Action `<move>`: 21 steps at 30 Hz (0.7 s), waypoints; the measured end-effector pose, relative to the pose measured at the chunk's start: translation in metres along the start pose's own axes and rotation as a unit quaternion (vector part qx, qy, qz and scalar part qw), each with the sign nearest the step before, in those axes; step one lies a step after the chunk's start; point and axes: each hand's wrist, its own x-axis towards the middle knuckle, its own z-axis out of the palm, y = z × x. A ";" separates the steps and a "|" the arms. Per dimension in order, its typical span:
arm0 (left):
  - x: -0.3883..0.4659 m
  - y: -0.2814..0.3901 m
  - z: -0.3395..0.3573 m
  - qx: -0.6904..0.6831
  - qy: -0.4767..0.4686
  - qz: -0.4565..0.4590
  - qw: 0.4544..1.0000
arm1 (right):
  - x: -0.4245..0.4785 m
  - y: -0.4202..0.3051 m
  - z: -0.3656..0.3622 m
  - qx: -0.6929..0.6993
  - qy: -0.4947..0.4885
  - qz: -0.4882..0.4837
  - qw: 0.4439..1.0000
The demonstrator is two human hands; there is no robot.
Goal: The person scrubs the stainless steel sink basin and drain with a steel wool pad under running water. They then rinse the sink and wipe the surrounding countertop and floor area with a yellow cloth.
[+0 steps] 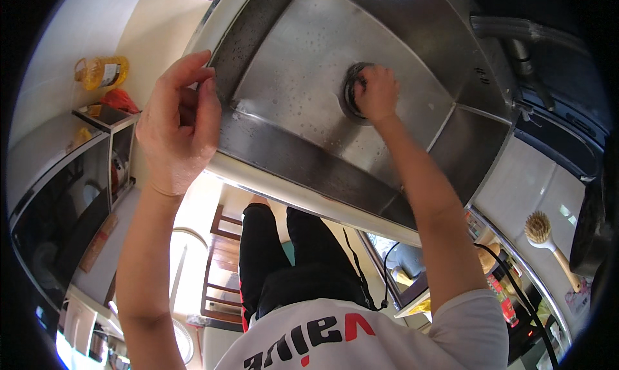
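Observation:
In front of me is a wet stainless steel sink (309,75) with water drops on its floor. My right hand (378,93) is down in the basin, its fingers curled at the dark round drain (351,97). The fingertips are hidden in the drain's shadow, so whether they grip anything cannot be told. My left hand (181,114) is raised by the sink's left rim, wet, with loosely bent fingers apart from the thumb and nothing seen between them.
A metal faucet (522,51) stands at the right. A wooden-handled scrub brush (551,244) lies on the right counter beside a dark pan (590,225). At the left are a bottle of yellow oil (107,72) and a red plastic bag (119,100).

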 end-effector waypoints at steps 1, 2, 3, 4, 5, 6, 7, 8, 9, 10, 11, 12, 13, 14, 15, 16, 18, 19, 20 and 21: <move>-0.002 0.000 -0.001 0.007 -0.003 0.004 1.000 | 0.010 0.007 -0.008 -0.040 -0.021 -0.006 0.999; -0.002 -0.001 0.000 0.008 -0.004 0.005 1.000 | 0.015 0.016 -0.015 -0.080 -0.042 -0.011 0.996; -0.001 -0.001 0.000 0.006 -0.007 0.008 1.000 | 0.014 0.026 -0.023 -0.093 -0.060 -0.018 0.994; 0.000 -0.001 -0.001 0.004 -0.005 0.011 1.000 | 0.017 0.037 -0.031 -0.107 -0.075 -0.027 0.991; 0.000 -0.001 -0.002 0.001 -0.008 0.011 1.000 | 0.017 0.046 -0.037 -0.122 -0.089 -0.037 0.988; 0.000 -0.001 -0.003 -0.005 -0.012 0.012 1.000 | 0.010 0.055 -0.042 -0.133 -0.123 -0.046 0.982; 0.000 -0.001 -0.004 -0.009 -0.016 0.010 1.000 | -0.001 0.061 -0.045 -0.142 -0.159 -0.058 0.975; -0.001 0.000 -0.004 -0.008 -0.014 0.011 1.000 | -0.013 0.065 -0.047 -0.152 -0.195 -0.069 0.967; 0.000 0.000 -0.003 -0.008 -0.012 0.012 1.000 | -0.025 0.065 -0.050 -0.144 -0.216 -0.079 0.962; -0.001 0.000 -0.003 -0.008 -0.010 0.013 1.000 | -0.040 0.064 -0.054 -0.137 -0.237 -0.087 0.958; -0.002 -0.001 -0.005 -0.002 -0.018 0.009 1.000 | -0.050 0.063 -0.055 -0.131 -0.259 -0.097 0.952; -0.003 -0.001 -0.004 0.002 -0.026 0.007 1.000 | -0.057 0.062 -0.054 -0.098 -0.258 -0.084 0.958; -0.004 -0.002 -0.004 0.007 -0.035 0.004 0.999 | -0.063 0.059 -0.051 -0.065 -0.257 -0.072 0.962; -0.004 -0.002 -0.005 0.002 -0.033 0.003 0.999 | -0.065 0.056 -0.047 -0.032 -0.255 -0.060 0.964; -0.004 -0.002 -0.005 -0.002 -0.033 0.002 0.999 | -0.060 0.048 -0.043 -0.020 -0.229 -0.059 0.971; -0.004 -0.002 -0.004 -0.006 -0.035 0.001 0.999 | -0.052 0.037 -0.034 -0.006 -0.202 -0.056 0.978; -0.004 0.000 -0.004 -0.006 -0.038 -0.012 0.999 | -0.034 0.019 -0.017 0.032 -0.157 -0.036 0.986; -0.003 0.001 -0.003 -0.008 -0.039 -0.018 0.999 | -0.024 0.012 -0.009 0.053 -0.138 -0.017 0.989; -0.002 0.000 -0.002 -0.012 -0.026 -0.008 1.000 | -0.018 0.008 -0.003 0.075 -0.119 0.003 0.990; -0.002 0.000 -0.001 -0.015 -0.011 -0.002 1.000 | -0.014 0.009 0.001 0.095 -0.106 0.021 0.990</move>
